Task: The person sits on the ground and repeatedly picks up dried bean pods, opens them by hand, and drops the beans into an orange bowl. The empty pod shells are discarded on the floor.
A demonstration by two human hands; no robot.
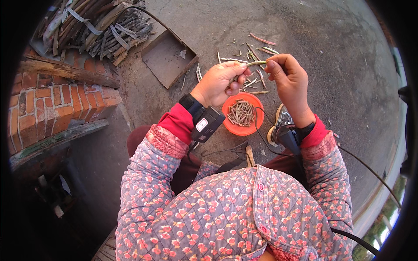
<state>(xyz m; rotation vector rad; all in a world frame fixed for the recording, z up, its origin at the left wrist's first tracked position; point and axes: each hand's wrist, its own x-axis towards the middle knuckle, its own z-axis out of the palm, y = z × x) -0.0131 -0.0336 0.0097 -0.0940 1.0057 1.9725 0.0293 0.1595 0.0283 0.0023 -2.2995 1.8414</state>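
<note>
A slender green bean pod (256, 63) stretches between my two hands above the concrete floor. My left hand (222, 80) grips one end between thumb and forefinger, its other fingers curled in. At the opposite end, the thumb and forefinger of my right hand (287, 78) pinch the tip. Just below my hands sits an orange plastic basket (242, 131), holding a heap of short, broken, brownish-purple bean pieces (241, 112). Beyond my hands, several whole pods, some reddish like this bean pod (263, 39) and some pale, lie scattered on the floor with small green scraps.
A metal dustpan (166, 60) lies to the left, near a stack of firewood (111, 36). Brickwork (65, 104) with a wooden beam (68, 71) borders the left side. My shoe (284, 114) is right of the basket. Black cables (266, 143) run from the wrist devices, and a wooden handle (250, 156) shows below.
</note>
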